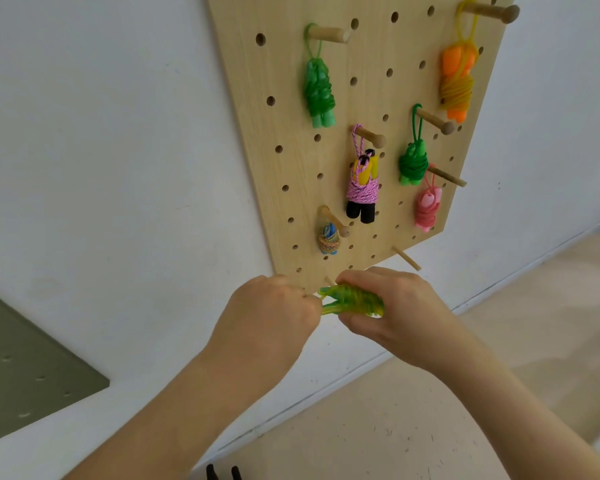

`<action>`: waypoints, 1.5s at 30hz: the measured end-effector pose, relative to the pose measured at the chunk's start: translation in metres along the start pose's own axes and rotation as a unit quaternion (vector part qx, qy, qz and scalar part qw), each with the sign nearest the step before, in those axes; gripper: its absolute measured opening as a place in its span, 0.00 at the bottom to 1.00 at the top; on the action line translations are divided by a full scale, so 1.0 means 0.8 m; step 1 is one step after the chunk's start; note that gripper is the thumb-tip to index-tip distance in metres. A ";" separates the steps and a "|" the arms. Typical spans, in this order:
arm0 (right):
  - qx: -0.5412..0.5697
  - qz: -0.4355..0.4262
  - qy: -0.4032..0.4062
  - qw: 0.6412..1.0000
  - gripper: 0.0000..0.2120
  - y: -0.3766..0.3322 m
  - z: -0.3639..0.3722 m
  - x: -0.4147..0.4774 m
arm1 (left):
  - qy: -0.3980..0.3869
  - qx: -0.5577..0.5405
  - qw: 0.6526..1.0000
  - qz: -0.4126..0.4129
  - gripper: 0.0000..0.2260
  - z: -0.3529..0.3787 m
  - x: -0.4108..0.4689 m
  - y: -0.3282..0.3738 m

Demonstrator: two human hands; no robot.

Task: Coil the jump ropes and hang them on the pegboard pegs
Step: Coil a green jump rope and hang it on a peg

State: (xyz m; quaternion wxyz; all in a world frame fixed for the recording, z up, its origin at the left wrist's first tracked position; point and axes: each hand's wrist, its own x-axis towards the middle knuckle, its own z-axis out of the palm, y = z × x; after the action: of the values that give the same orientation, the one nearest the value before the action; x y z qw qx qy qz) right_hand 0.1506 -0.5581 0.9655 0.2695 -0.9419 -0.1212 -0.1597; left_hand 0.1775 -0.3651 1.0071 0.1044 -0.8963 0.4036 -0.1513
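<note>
A wooden pegboard (368,81) hangs on the white wall. Several coiled jump ropes hang from its pegs: a green one (318,91), an orange and yellow one (457,81), a pink one with yellow and black handles (362,188), a dark green one (413,164), a pink one (427,209) and a small multicoloured one (329,239). Just below the board's bottom edge, my right hand (395,313) grips a coiled green and yellow jump rope (354,301). My left hand (274,317) pinches that rope's end, fingers closed. A bare thin peg (406,258) sticks out just above my right hand.
A grey-green perforated panel (21,375) leans at the lower left. The wall meets a beige floor (499,341) along a white skirting line. Two dark tips (222,472) show at the bottom edge. A short peg stub (329,281) sits near the board's bottom edge.
</note>
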 end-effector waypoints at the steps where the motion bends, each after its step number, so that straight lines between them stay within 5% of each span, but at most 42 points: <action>1: -0.005 -0.004 -0.002 1.000 0.16 -0.001 0.000 0.001 | -0.013 0.022 1.000 -0.013 0.15 0.000 0.001 0.001; 5: -0.009 -0.013 -0.014 1.000 0.16 -0.003 0.002 0.004 | -0.047 0.023 0.998 -0.018 0.16 0.010 0.002 0.006; 10: -0.020 -0.023 -0.031 0.999 0.16 -0.004 0.007 0.005 | -0.027 -0.022 0.999 -0.019 0.05 0.010 -0.002 0.009; 15: -0.012 -0.016 -0.050 0.999 0.16 -0.007 0.006 0.009 | -0.181 -0.187 0.962 -0.081 0.07 -0.008 0.004 -0.003; 21: -0.007 -0.004 -0.061 0.998 0.15 -0.005 -0.004 0.014 | -0.169 -0.463 0.849 -0.194 0.06 -0.002 0.008 -0.025; 28: -0.036 -0.014 -0.036 0.999 0.16 -0.006 -0.001 0.005 | -0.233 -0.584 0.752 -0.197 0.08 0.020 0.004 -0.025; 33: -0.038 -0.021 -0.035 0.998 0.15 -0.005 -0.002 0.002 | -0.243 -0.748 0.587 -0.193 0.03 0.033 -0.005 -0.027; 36: -0.029 -0.022 -0.038 0.999 0.15 -0.004 -0.001 0.001 | -0.202 -0.793 0.538 -0.201 0.02 0.040 -0.006 -0.013; 40: -0.005 -0.013 -0.055 0.998 0.12 -0.006 0.003 -0.002 | -0.098 -0.797 0.536 -0.263 0.04 0.036 0.002 -0.001; 45: 0.053 0.014 -0.103 0.993 0.07 -0.007 -0.007 0.004 | 0.030 -0.726 0.636 -0.261 0.04 0.038 0.010 -0.003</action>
State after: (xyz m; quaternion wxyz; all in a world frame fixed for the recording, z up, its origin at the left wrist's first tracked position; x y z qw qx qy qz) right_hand 0.1506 -0.5559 0.9739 0.3076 -0.9392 -0.1434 -0.0517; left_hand 0.1946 -0.3674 0.9811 -0.6360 -0.7462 0.1355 0.1428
